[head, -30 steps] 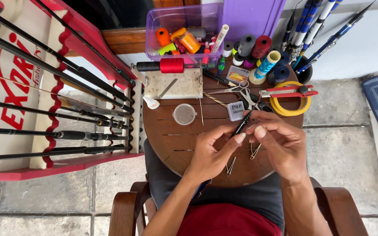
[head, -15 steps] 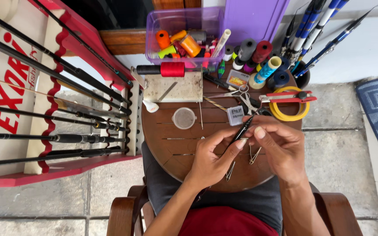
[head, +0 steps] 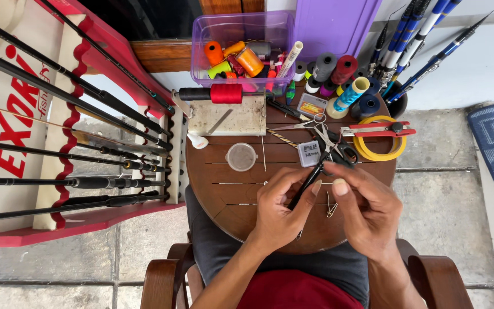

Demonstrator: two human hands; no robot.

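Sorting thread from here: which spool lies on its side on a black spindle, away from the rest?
The red spool, lying sideways at the table's back edge beside the pale board. The other spools stand clustered in the purple box or right of it.

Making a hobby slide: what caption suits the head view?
Both hands, left hand and right hand, hold a thin black rod over a round wooden table.

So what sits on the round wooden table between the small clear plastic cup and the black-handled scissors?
In the head view, a small grey square packet lies between the small clear plastic cup and the black-handled scissors, with a thin pale needle-like rod nearer the cup.
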